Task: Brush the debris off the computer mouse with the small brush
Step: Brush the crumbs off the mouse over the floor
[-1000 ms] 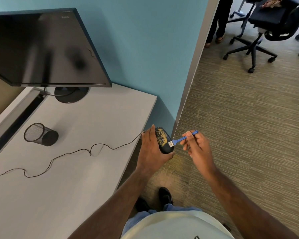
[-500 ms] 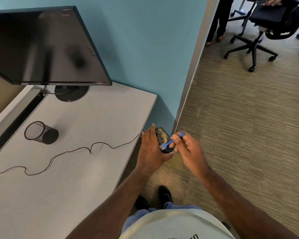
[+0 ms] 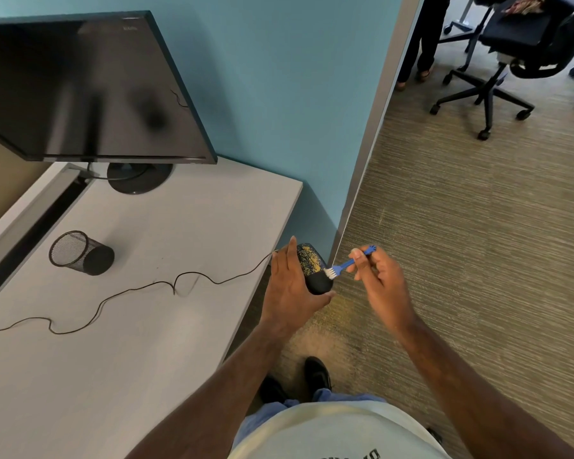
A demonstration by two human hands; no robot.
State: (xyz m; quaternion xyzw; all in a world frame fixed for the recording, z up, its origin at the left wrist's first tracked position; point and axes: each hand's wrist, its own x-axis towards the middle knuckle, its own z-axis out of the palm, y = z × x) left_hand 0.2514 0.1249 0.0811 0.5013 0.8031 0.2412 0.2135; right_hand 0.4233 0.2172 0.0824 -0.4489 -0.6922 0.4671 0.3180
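Note:
My left hand [image 3: 290, 286] grips a black computer mouse [image 3: 314, 270] off the right edge of the desk, over the carpet. Yellow-brown debris covers the upper half of the mouse; its lower end looks bare black. My right hand [image 3: 378, 279] pinches a small blue brush [image 3: 348, 263] by its handle. The white bristles touch the right edge of the mouse, at the lower border of the debris. The mouse's thin black cable [image 3: 140, 288] trails left across the desk.
The grey desk [image 3: 146, 359] carries a tipped wire-mesh pen cup [image 3: 80, 253] and a dark monitor [image 3: 80, 87]. A teal wall ends in a grey corner post [image 3: 368, 144]. Fallen debris dusts the carpet [image 3: 332, 313] by my shoes. Office chairs and a person's legs stand far right.
The brush swept onto the debris patch half a second ago and has now drawn back right to the mouse's edge. My left hand kept the mouse steady.

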